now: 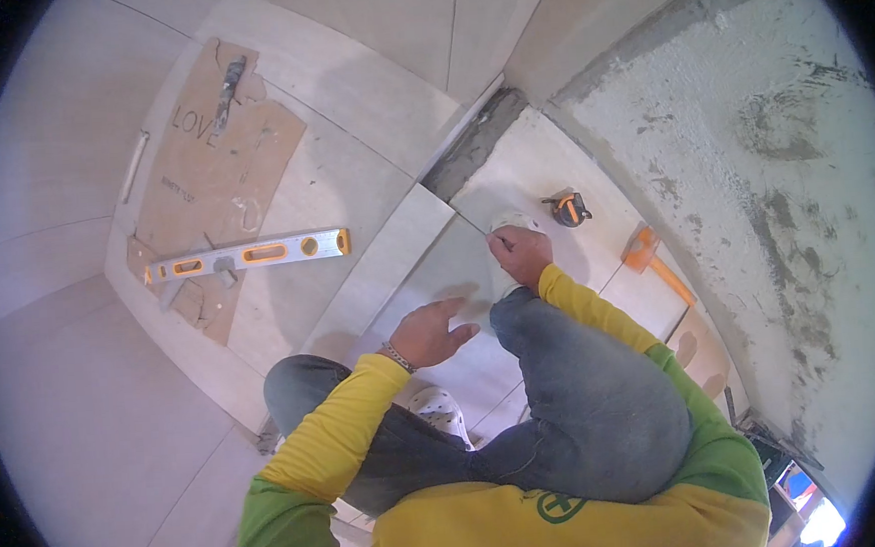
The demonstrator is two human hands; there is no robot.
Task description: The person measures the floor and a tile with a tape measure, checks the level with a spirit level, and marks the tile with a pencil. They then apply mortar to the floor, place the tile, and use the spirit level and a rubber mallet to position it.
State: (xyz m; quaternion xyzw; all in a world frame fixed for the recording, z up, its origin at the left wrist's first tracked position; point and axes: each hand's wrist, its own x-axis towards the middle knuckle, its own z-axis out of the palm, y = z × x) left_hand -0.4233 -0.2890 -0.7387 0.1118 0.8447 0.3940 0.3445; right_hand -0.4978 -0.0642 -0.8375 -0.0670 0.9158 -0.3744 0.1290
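Observation:
My left hand (429, 334) hovers low over the pale floor tile (438, 281), its thumb and fingers spread and nothing in them. A beaded bracelet circles that wrist. Closed with curled fingers, my right hand (523, 255) is beside my right knee, over the white clog (509, 219) on my foot. Whatever its fingers hold, if anything, is hidden. Just right of it, an orange and black tape measure (567, 208) rests on a tile. The other white clog (439, 414) shows between my legs.
A spirit level (281, 250) lies at left, partly across cardboard (211, 177) that carries a dark-handled tool (230, 91). An orange mallet (657, 263) is by the right wall. Ahead, a bare grey mortar strip (480, 143) runs between tiles. Rough plaster (751, 154) covers the right wall.

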